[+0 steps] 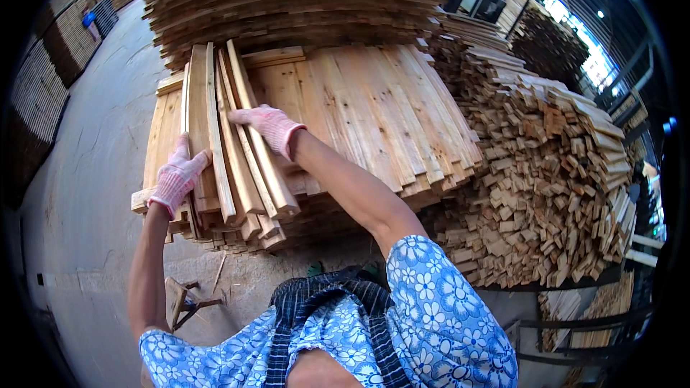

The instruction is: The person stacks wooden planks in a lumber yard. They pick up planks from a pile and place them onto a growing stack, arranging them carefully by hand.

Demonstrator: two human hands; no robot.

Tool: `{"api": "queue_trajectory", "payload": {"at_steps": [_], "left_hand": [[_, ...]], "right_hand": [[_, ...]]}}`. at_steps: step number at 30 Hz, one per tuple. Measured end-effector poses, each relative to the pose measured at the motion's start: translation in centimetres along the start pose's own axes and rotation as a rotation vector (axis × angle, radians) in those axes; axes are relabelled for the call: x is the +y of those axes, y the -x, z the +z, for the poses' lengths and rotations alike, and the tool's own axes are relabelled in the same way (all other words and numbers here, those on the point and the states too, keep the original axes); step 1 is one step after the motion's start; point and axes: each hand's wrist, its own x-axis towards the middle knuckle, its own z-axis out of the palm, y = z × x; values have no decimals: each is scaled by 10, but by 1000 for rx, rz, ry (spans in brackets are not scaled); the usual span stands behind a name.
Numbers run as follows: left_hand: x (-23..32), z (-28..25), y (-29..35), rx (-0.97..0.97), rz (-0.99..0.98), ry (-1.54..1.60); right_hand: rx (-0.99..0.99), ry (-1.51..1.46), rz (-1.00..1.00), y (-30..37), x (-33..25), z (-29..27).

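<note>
Both my hands wear pinkish-white knit gloves. My left hand (181, 174) is closed at the left edge of a loose pale wooden board (198, 100), its thumb lying over the wood. Farther up and to the right, my right hand (269, 126) grips a narrow wooden strip (243, 80) from above, fingers curled over its left side. Several more loose strips (221, 151) lie lengthwise between the two hands, their near ends uneven. Beneath them is a layer of flat planks (359, 115) laid side by side on a stack. My fingertips are partly hidden by the wood.
A tall stack of boards (302, 0) rises directly behind the planks. At the right stands a large pile of short-ended timber (532, 187). A small wooden-topped stand (188, 302) is on the concrete floor (93, 208) at lower left. More stacks (36, 108) line the far left.
</note>
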Motion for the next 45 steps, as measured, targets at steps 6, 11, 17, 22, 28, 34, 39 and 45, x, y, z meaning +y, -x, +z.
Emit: {"api": "queue_trajectory", "payload": {"at_steps": [6, 11, 17, 22, 28, 34, 39, 45], "left_hand": [[-34, 31, -31, 112, -31, -49], [-41, 10, -69, -21, -104, 390], [-14, 12, -74, 177, -155, 49], [-43, 13, -99, 248, -167, -9], [-64, 18, -87, 342, -186, -17], [-54, 10, -82, 275, -250, -47], [-42, 16, -107, 202, -179, 42], [-121, -15, -103, 204, -178, 139]], "right_hand": [[-60, 128, 105, 60, -3, -100], [219, 110, 201, 141, -53, -207], [381, 394, 238, 204, -17, -410], [456, 975, 501, 174, 57, -518], [504, 906, 539, 159, 98, -515], [319, 1020, 260, 158, 116, -531], [5, 1512, -178, 175, 136, -580], [107, 743, 349, 154, 72, -557]]}}
